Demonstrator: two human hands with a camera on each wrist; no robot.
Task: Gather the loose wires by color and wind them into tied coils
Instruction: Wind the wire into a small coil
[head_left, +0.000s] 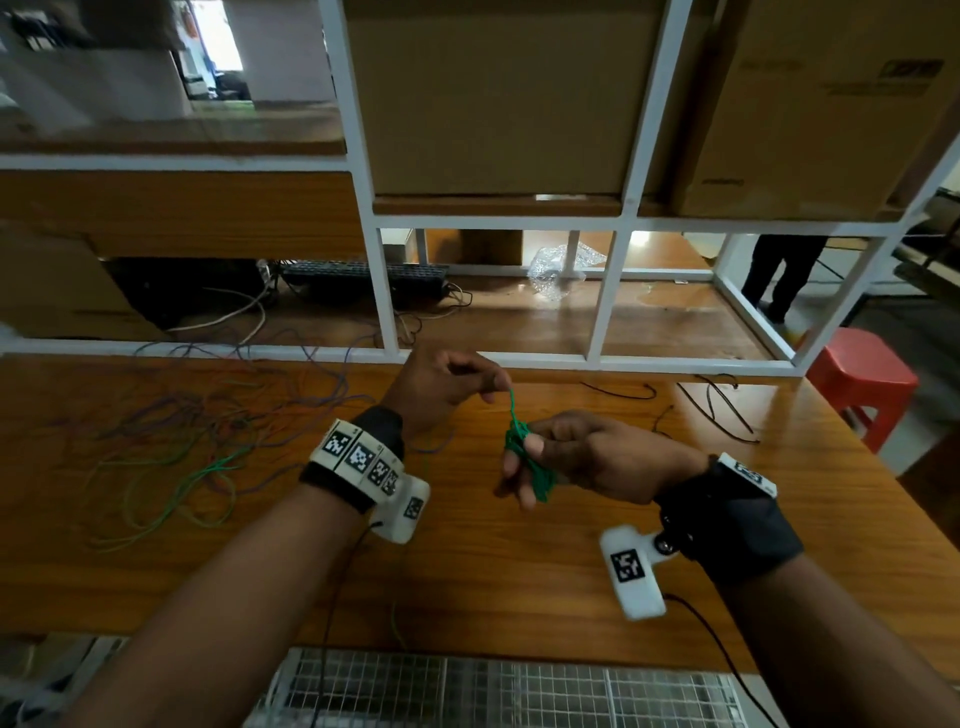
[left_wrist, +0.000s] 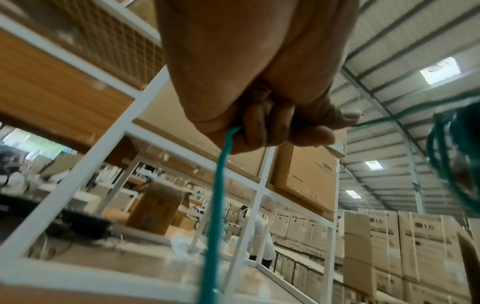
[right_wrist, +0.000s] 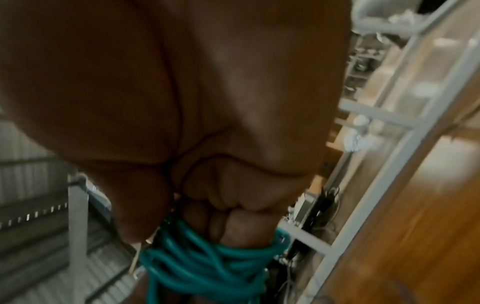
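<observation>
My right hand grips a small coil of green wire above the middle of the wooden table, with the loops wound round its curled fingers. The coil fills the bottom of the right wrist view under the right hand. A short free strand rises from the coil to my left hand, which pinches it and holds it taut. In the left wrist view the left hand is curled round the green strand, with the coil at the right edge. A tangle of loose purple, green and yellow wires lies at the left.
Black wire pieces lie at the table's far right. A white shelf frame runs along the back, with cardboard boxes above and a keyboard behind. A red stool and a person's legs are at right.
</observation>
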